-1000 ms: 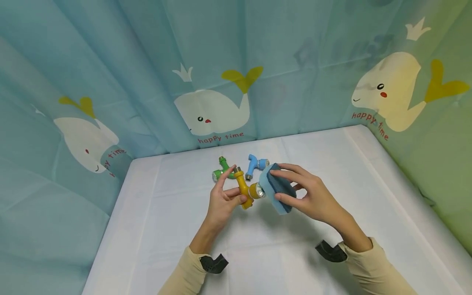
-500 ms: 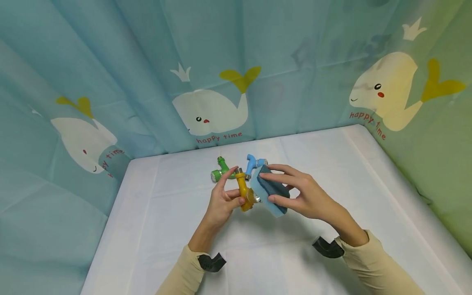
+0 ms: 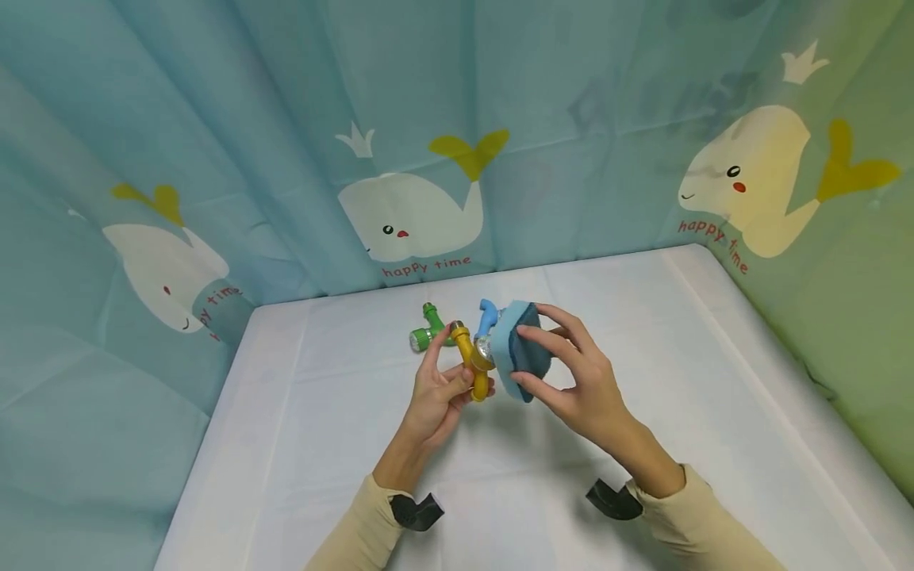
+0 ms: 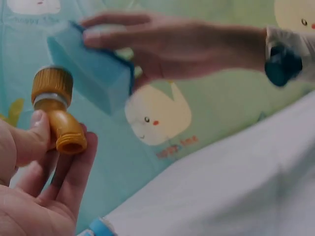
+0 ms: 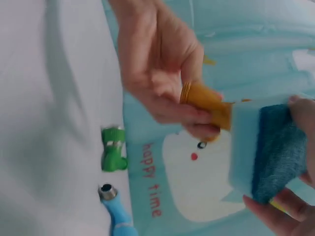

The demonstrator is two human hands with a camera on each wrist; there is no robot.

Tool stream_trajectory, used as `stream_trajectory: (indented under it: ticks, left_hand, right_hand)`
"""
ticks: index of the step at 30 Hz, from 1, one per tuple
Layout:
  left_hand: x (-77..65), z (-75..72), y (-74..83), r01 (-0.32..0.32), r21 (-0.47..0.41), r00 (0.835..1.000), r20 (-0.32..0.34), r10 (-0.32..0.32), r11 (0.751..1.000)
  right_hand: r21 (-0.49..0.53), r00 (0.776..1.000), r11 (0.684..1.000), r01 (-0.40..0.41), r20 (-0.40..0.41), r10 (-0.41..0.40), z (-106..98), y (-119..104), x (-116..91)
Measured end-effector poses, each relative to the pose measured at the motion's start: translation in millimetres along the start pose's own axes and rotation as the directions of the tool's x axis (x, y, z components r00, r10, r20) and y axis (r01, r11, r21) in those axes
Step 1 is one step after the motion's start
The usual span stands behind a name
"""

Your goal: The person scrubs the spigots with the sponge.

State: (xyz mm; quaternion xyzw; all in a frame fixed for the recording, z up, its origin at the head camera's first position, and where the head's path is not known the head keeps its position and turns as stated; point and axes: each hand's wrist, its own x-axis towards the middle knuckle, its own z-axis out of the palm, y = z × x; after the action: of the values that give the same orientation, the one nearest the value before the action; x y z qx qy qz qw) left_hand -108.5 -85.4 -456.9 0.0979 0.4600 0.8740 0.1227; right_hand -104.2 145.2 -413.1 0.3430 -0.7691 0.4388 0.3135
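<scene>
My left hand (image 3: 437, 394) holds a yellow toy-like faucet (image 3: 479, 381) between thumb and fingers, its threaded end up and its knob turned to the right. In the left wrist view the faucet (image 4: 64, 125) shows its ribbed round knob and open outlet. A sponge (image 3: 505, 349), light blue with a dark blue scouring side, is pinched by my right hand (image 3: 581, 381) at its edges. Its light side faces the faucet knob and overlaps it in the head view. The right wrist view shows the sponge (image 5: 244, 147) right at the faucet (image 5: 206, 105).
Behind the hands, a green faucet (image 3: 432, 329) and a blue faucet (image 3: 488, 316), partly hidden by the sponge, lie on the white-covered table (image 3: 321, 412). A blue-green curtain (image 3: 557, 159) with whale prints surrounds the far and side edges.
The sponge has moved left, then up a little, over the faucet's knob. The left hand has turned the faucet so its knob points more upward and away.
</scene>
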Motion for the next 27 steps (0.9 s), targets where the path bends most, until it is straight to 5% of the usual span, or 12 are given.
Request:
stream_trajectory:
  ticks: [5, 10, 13, 18, 20, 22, 27]
  left_hand:
    - [0.7, -4.6, 4.1, -0.049, 0.198, 0.999, 0.013, 0.048, 0.979]
    - [1.1, -5.6, 13.5, -0.126, 0.504, 0.992, 0.079, 0.100, 0.854]
    - [0.3, -0.9, 17.8, -0.181, 0.586, 0.982, 0.147, 0.117, 0.790]
    - [-2.9, 4.8, 14.1, -0.288, 0.676, 0.954, 0.259, 0.147, 0.678]
    - [-3.3, 5.5, 9.8, -0.310, 0.697, 0.947, 0.284, 0.147, 0.647]
    - [-3.5, 5.6, 6.1, -0.310, 0.701, 0.947, 0.283, 0.149, 0.643]
    - [-3.9, 4.7, 3.1, -0.332, 0.705, 0.943, 0.259, 0.208, 0.627]
  right_hand:
    - [0.030, 0.982, 0.997, -0.074, 0.177, 0.067, -13, 7, 2]
    - [0.086, 0.907, 0.983, -0.163, 0.406, 0.115, -38, 11, 17]
    - [0.079, 0.807, 0.980, -0.180, 0.582, 0.101, -45, 10, 32]
    - [-0.035, 0.550, 0.978, -0.204, 0.822, 0.144, -48, 14, 48]
    - [-0.093, 0.498, 0.975, -0.200, 0.848, 0.182, -50, 16, 51]
    - [-0.137, 0.497, 0.969, -0.207, 0.838, 0.225, -51, 19, 51]
    - [-0.088, 0.549, 0.956, -0.280, 0.802, 0.235, -48, 22, 48]
